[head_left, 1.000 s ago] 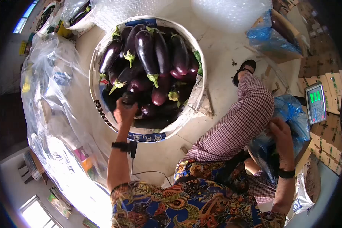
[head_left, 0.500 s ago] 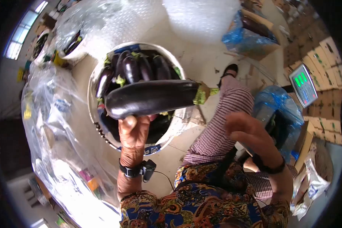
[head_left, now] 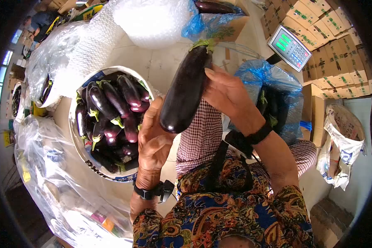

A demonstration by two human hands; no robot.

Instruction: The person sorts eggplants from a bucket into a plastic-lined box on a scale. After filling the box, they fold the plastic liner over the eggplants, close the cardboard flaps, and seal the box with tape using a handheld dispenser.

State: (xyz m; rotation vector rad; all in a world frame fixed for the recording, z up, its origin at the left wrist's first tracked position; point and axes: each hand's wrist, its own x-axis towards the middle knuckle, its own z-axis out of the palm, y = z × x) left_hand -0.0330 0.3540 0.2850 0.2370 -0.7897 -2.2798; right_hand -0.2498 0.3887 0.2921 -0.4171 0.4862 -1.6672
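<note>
A large dark purple eggplant with a green cap is held at a slant in front of me, cap end up and away. My right hand grips it along its upper right side, thumb on the near face. At its rounded lower end is my left hand, palm up with the fingers stretched out and apart, the eggplant's tip overlapping the fingertips. To the left stands a round white bucket full of smaller, glossy eggplants.
Right of my leg, a box lined with blue plastic holds more eggplants. A digital scale display stands behind it, before stacked cartons. Bubble wrap lies at the back, clear plastic sheeting at left. A white sack hangs at right.
The eggplant has swung from lying level over the bucket to a slant right of it. My right hand has come in and taken hold; my left has opened. The view has turned right.
</note>
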